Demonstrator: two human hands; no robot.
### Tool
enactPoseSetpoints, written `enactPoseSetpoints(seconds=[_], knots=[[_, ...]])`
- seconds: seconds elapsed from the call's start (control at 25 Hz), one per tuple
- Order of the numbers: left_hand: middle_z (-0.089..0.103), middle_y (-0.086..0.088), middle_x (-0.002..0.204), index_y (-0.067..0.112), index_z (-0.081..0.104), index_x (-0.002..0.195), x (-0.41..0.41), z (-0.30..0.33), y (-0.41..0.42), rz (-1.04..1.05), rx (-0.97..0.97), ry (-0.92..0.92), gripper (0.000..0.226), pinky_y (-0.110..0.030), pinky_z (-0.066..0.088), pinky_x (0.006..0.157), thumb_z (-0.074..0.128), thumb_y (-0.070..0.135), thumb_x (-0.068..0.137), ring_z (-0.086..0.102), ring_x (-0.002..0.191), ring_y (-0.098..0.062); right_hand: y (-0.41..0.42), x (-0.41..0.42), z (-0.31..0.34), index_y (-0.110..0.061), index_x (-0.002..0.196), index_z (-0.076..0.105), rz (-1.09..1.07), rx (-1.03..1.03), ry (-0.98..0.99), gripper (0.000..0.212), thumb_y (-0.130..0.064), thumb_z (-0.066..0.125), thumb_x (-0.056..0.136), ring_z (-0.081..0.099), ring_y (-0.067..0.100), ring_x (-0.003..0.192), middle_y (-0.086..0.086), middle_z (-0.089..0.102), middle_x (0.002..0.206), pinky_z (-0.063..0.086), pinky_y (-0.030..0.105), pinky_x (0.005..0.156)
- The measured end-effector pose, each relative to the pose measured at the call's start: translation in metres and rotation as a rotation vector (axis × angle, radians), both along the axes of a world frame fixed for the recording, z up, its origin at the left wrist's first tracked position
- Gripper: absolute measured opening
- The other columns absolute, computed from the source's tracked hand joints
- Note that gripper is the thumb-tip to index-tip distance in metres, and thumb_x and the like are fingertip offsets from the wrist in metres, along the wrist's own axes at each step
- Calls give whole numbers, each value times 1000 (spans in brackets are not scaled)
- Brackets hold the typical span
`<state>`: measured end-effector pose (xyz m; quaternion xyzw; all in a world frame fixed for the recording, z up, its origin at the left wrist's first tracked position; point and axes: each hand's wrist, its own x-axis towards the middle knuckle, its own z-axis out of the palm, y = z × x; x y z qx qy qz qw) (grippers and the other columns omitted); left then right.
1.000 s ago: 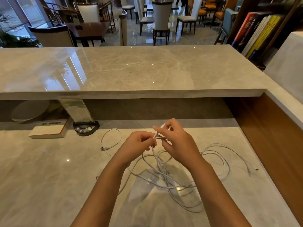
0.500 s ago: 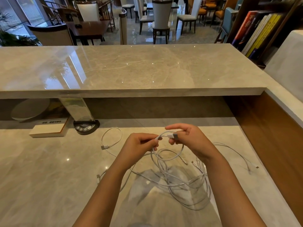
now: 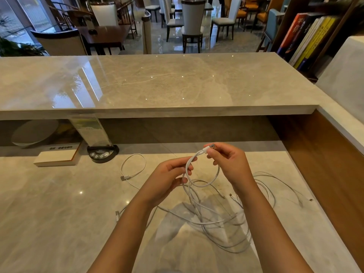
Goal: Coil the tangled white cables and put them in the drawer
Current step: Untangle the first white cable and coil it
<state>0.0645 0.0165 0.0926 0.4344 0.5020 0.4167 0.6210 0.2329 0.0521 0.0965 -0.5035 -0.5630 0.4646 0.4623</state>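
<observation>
Nearest the viewer, the tangled white cables lie heaped on the worktop, their loops crossing one another with several plug ends poking out of the pile. Just above the heap, the left hand has its fingers curled round one strand, while the right hand pinches that strand's USB plug between thumb and fingertips — a single small loop hangs between the two hands. That strand runs straight down into the heap, so it is not yet free.

The likely trouble: drawing more length up for the next turn could drag neighbouring loops along and tighten a crossing into a knot. A stray plug could also snag inside a loop and jerk the coil out of the pinch.

Beyond the heap and to its left, a separate cable lies in an open curve and could be forgotten. Farther on that side sit a white box and a dark round stand. No drawer is in view.
</observation>
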Motion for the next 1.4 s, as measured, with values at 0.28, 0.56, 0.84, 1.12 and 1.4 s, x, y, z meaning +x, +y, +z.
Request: enactPoseSetpoints(seconds=[0.28,0.56,0.84,1.12,1.4], knots=[[72,-9,93,20,74,96,3,-8,1,101,83,154,37,-23,42,65,45,-2,91,52,77,-20,5,12,1,-15,87,68,-71,65,29,10,-10,59,88,69,16,62,4,71,79,53,17,57],[68,5,71,5,74,86,3,-7,3,82,53,173,26,-18,34,54,50,14,93,39,56,-8,4,14,-2,-14,88,63,-72,52,1,9,-10,55,91,66,17,54,1,72,75,56,26,55],[73,1,84,11,69,94,-1,-4,7,-10,-42,-36,25,-20,50,72,44,13,96,65,77,-9,8,14,6,-19,93,68,-4,3,93,11,-14,60,87,69,15,77,4,70,90,54,25,71],[66,-4,66,5,61,96,-7,0,18,250,37,-595,21,-27,58,72,42,12,92,66,65,-13,-7,-1,-16,-13,117,60,651,-346,-225,27,-23,48,96,65,15,96,6,68,107,50,27,90],[61,2,60,8,64,99,-33,-9,18,388,81,-428,23,-22,54,67,41,12,96,57,56,-6,0,31,-4,-15,84,72,613,-333,-487,14,-16,59,89,49,9,60,2,57,67,43,18,55]])
